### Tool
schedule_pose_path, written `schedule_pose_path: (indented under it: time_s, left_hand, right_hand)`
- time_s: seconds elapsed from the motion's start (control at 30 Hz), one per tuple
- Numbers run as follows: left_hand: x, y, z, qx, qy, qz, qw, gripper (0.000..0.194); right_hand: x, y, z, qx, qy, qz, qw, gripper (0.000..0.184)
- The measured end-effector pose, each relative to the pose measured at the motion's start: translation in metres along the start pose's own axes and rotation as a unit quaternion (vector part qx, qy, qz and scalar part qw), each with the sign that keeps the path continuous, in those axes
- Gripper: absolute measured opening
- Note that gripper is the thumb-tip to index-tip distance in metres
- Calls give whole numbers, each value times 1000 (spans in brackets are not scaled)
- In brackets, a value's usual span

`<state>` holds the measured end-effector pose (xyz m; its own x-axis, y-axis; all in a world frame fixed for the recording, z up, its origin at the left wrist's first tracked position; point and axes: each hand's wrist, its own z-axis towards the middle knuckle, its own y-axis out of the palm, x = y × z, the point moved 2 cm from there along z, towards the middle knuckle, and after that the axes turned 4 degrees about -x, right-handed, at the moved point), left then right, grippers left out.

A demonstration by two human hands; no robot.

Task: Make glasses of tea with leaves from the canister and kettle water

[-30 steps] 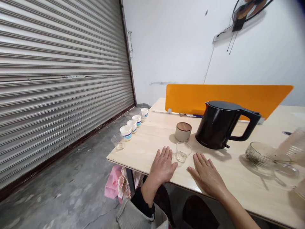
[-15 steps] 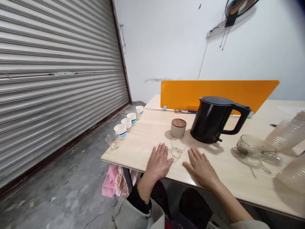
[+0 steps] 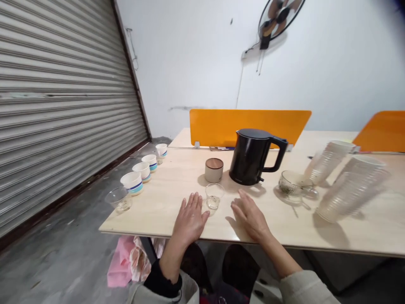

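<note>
Left hand (image 3: 190, 219) and right hand (image 3: 249, 218) lie open, empty, at the table edge (image 3: 142, 230) beside a glass cup (image 3: 214, 196).

The pale wood tabletop (image 3: 158, 207) carries a row of paper cups (image 3: 142, 171), a small glass cup (image 3: 214, 196), a lidded canister (image 3: 214, 170), a black electric kettle (image 3: 248, 158), a glass bowl (image 3: 289, 182) and stacks of clear plastic cups (image 3: 351, 188).

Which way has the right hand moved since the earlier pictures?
Yes, the right hand moved forward: it now reaches level with the clear glass, closer to the black kettle.
</note>
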<state>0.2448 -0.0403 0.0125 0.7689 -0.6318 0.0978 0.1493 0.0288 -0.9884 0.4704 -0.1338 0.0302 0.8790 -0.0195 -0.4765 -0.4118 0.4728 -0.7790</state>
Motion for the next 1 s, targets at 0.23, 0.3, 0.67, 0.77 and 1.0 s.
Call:
schedule_pose_path:
  time_s: [0.23,0.3,0.67,0.77,1.0]
  left_hand:
    - [0,6,0,13,6,8,1000,66]
    - [0,7,0,16,6,11,1000,66]
    - [1,4,0,21,4,15,1000,64]
    - [2,3,-1,18,2,11,1000,65]
    - [1,4,0,22,3,1,1000,65]
  right_hand:
    - [59,-93,-29,329,188,208,902,70]
    - [77,-111,-28,345,215,247,879,83]
    - [125,-133,32,330,226,296,867,41]
    - [119,-140,32,336,213,295,869,37]
    - [54,-167,-4,417,104,269,862,33]
